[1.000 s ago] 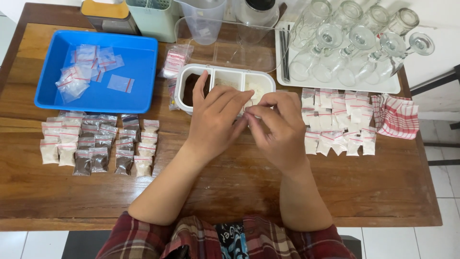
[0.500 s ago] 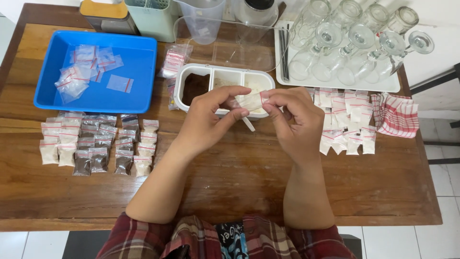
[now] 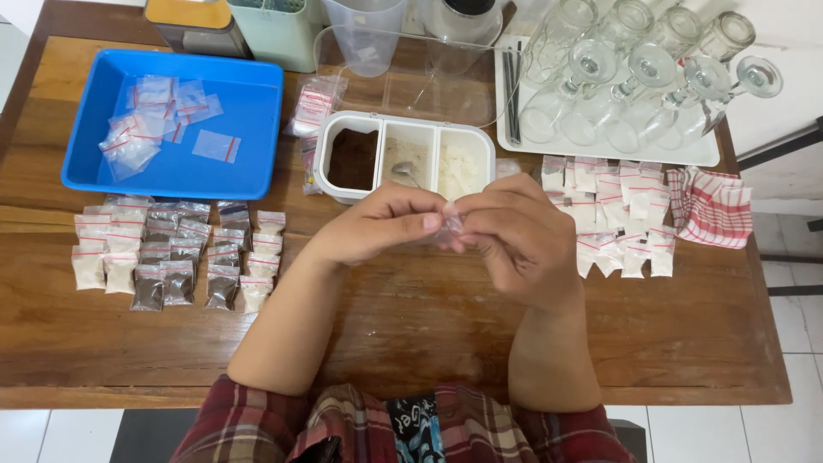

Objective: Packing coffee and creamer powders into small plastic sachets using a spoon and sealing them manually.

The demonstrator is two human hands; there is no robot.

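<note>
My left hand [image 3: 377, 225] and my right hand [image 3: 514, 233] meet over the wooden table [image 3: 411, 334], fingertips pinched together on a small clear zip bag [image 3: 449, 225] between them. The bag is mostly hidden by my fingers. Just beyond them stands a white three-part container [image 3: 403, 123] with dark brown powder [image 3: 351, 159] on the left, pale powder in the middle and white powder on the right. A small spoon [image 3: 406, 173] lies in the middle part.
Rows of filled small bags [image 3: 171, 255] lie at the left, more white-filled bags [image 3: 610, 214] at the right. A blue tray [image 3: 249, 120] holds empty bags. A white tray [image 3: 600, 153] of upturned glasses, a red checked cloth [image 3: 713, 206] and jugs stand at the back.
My hands have come down from over the container toward me, closing together around the small bag. The spoon now lies in the container's middle part.
</note>
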